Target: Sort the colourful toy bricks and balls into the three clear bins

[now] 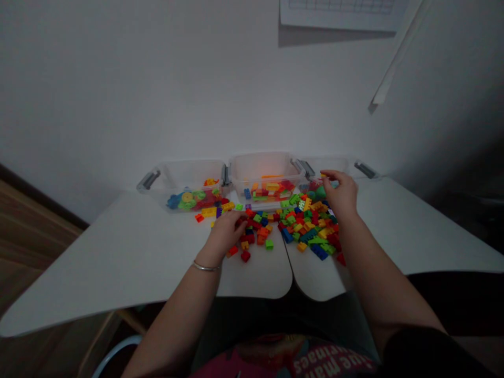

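Observation:
My right hand is raised over the right container, pinching a small yellow toy brick between thumb and fingertips. My left hand is low at the left part of the brick pile, thumb and fingers apart, with red bricks by its fingertips. Part of the pile is hidden behind this hand. Loose building bricks in red, yellow, green, blue and orange lie spread across the table between both hands. A lime green brick and a dark red brick sit at the near edge of the pile.
Three clear plastic containers stand along the wall: the left container holds mixed toy pieces, the middle container bricks, the right container green and red pieces. The white table has a seam with rounded front corners. Paper hangs above.

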The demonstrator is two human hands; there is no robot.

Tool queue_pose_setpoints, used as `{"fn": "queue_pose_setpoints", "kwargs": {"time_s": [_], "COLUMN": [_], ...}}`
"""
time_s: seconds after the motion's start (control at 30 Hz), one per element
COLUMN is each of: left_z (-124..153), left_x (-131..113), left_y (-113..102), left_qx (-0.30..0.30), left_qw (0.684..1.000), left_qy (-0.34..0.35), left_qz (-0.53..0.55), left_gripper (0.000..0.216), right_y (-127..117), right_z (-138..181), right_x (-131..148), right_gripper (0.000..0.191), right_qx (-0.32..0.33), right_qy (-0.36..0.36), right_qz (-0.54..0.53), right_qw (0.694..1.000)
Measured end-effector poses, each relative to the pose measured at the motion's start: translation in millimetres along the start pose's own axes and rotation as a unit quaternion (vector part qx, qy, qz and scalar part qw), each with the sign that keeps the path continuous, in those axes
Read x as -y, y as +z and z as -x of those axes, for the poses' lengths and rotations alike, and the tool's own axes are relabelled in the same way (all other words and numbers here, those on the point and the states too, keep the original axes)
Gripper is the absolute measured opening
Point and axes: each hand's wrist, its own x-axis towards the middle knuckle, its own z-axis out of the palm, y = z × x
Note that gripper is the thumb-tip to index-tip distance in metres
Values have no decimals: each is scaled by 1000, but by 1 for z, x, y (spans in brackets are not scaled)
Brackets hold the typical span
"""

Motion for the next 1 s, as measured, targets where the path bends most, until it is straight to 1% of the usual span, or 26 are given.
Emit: {"fn": "queue_pose_setpoints", "kwargs": {"time_s": [0.07,0.13,0.33,0.43,0.53,0.77,0.87,1.0], "left_z": [0,0,0,0,0,0,0,1], "left_x": [0,0,1,2,3,1,1,-1], "left_y": [0,0,1,2,2,1,1,-1], "left_qx": [1,1,5,0,2,7,3,4], "left_qw": [1000,1000,1000,1000,1000,1000,1000,999], "left_qy": [-1,3,9,13,17,19,24,38], "left_qz": [-2,-4,0,-2,-5,-15,-15,-14], "left_gripper": [20,20,20,20,20,22,23,22], "right_y": [5,10,17,19,20,17,13,5], "right_z": [-3,-2,5,9,12,8,8,22], "right_x": [-9,-15,-19,-19,-20,-25,-17,15], "right_gripper": [30,32,35,35,33,30,32,30], "right_qx": [2,1,37,31,24,49,43,7], "right_qy": [25,28,-22,-40,-48,-55,-49,-63], "right_qz": [41,78,131,132,110,87,60,-19], "right_qw": [999,997,990,990,992,993,996,998]}}
